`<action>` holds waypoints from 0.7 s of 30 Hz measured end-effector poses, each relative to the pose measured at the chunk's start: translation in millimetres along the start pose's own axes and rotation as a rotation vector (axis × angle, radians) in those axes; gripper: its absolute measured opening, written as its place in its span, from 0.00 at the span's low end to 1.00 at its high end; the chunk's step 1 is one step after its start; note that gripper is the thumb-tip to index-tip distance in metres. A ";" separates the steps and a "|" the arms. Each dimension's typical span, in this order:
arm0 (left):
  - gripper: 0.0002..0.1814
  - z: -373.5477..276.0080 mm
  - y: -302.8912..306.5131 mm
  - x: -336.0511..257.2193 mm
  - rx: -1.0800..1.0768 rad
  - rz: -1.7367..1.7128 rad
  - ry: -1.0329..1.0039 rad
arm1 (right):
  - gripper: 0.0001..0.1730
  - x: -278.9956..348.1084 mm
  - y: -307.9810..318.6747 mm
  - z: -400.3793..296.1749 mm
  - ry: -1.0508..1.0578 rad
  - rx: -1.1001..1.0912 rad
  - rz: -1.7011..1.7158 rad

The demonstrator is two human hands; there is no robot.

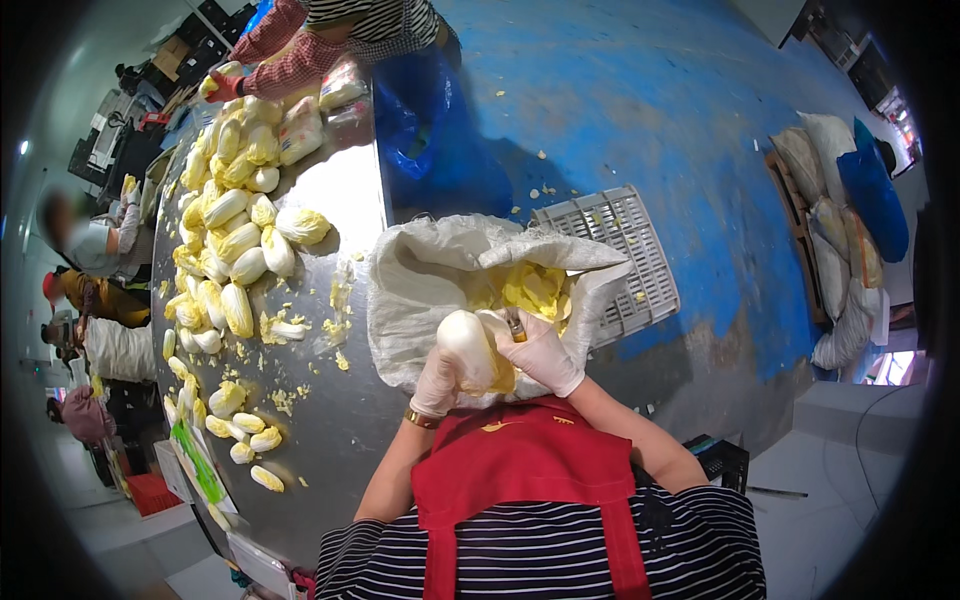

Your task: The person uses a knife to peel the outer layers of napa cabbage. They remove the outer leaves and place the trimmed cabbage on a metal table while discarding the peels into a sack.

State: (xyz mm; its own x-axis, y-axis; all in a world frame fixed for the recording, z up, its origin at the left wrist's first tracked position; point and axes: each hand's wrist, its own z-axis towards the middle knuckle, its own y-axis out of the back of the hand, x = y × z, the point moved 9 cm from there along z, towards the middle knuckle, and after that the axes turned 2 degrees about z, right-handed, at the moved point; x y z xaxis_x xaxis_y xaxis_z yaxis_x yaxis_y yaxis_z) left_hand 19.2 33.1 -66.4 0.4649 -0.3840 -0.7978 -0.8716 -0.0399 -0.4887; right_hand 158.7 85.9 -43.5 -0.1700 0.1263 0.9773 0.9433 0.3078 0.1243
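My left hand, in a thin white glove, grips a trimmed napa cabbage, pale base up. My right hand, gloved the same way, is closed on a small tool with a metal and brown part, perhaps a knife; its blade cannot be made out. Its fingers are at an outer leaf on the cabbage's right side. Both hands are over the mouth of a white woven sack. Loose yellow leaves lie inside the sack.
On the steel table to the left lies a heap of napa cabbages with leaf scraps. A white plastic crate is behind the sack. Across the table's far end, a co-worker's red-gloved hand holds a cabbage. Filled sacks stand at right.
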 end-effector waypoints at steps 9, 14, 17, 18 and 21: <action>0.58 10.1 15.6 -24.4 -0.108 -0.145 -0.178 | 0.34 -29.7 31.8 18.3 0.149 -0.223 -0.453; 0.51 16.4 1.2 -15.2 0.059 -0.147 -0.172 | 0.20 12.9 -27.7 -0.2 -0.438 0.351 0.291; 0.47 25.4 23.1 -22.6 -0.038 0.198 -0.242 | 0.20 -13.3 -33.4 5.0 -0.355 0.351 0.562; 0.41 25.7 26.6 -26.8 -0.057 0.254 -0.211 | 0.21 -6.6 -29.6 4.3 -0.346 0.329 0.579; 0.35 27.1 8.3 -51.1 -0.079 0.397 -0.142 | 0.22 -8.0 -22.7 2.8 -0.380 0.263 0.427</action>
State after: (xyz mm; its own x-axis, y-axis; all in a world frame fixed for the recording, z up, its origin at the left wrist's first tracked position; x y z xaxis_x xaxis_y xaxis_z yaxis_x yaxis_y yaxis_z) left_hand -7.5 77.4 -39.3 0.1033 -0.2530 -0.9619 -0.9939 0.0124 -0.1099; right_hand 137.9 80.6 -54.6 0.0710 0.6011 0.7960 0.8570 0.3715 -0.3570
